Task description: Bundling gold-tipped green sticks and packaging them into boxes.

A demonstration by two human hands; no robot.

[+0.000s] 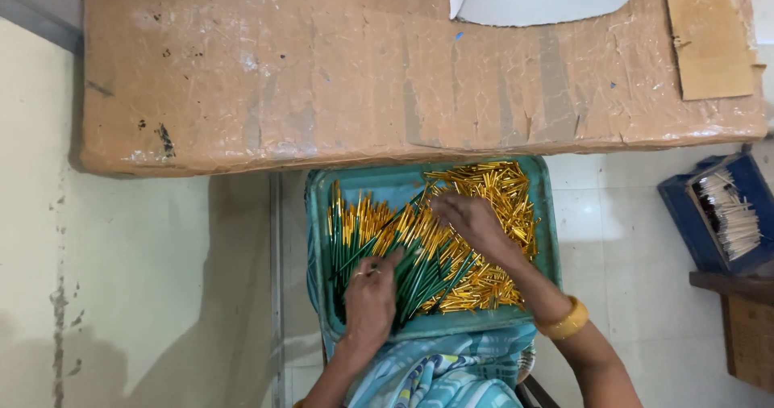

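Both of your hands work inside a teal tray [321, 214] resting on your lap. Your left hand [370, 299] has its fingers curled around a bunch of green sticks with gold tips [419, 275], near the tray's front left. Your right hand [470, 218] lies palm down, fingers loosely spread, on a heap of short gold tubes [500, 194] filling the tray's right side; whether it pinches any cannot be told. A gold bangle [564, 321] circles your right wrist. Just beyond the tray stands a worn brown table [322, 69]; a blue box of white sticks [721, 214] sits well apart at right.
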